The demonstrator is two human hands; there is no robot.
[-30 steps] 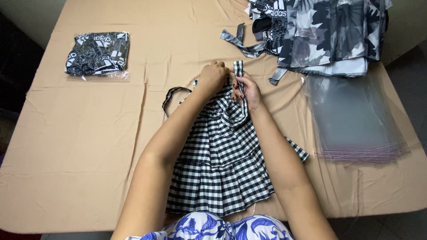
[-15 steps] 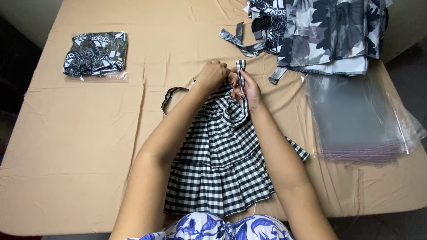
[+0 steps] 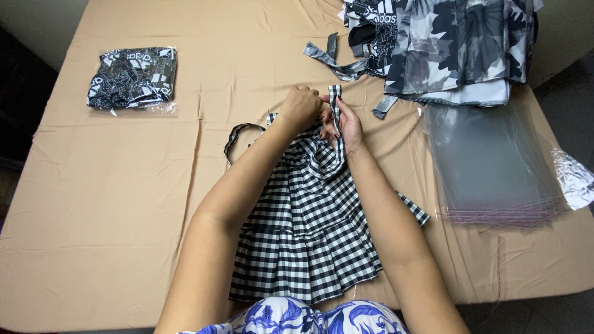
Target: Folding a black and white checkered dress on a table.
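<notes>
Gingham strap [image 3: 335, 99], black and white, is pinched upright in the grip of the right hand [image 3: 345, 127], fingers closed on it near the top of the checked garment [image 3: 306, 235], while the left hand [image 3: 301, 106] is clenched just beside it, apparently bunching the fabric at the garment's upper edge (what exactly it encloses is hidden under the knuckles). Doing this step well seems to call for keeping the strap flat and untwisted between the fingers, holding the gathered top steady with the other hand, and drawing the narrow band through evenly so the checks stay aligned. The garment lies flat on the tan cloth-covered surface [image 3: 124, 204], straight in front of the person, its pleated hem toward the body and a dark loop of strap [image 3: 238, 133] curling out to its left. Beyond it, a stack of clear plastic bags [image 3: 489, 167] sits to the right, a heap of grey and black printed clothes [image 3: 445, 46] behind, and a bagged folded garment [image 3: 133, 79] well apart at the far left.
</notes>
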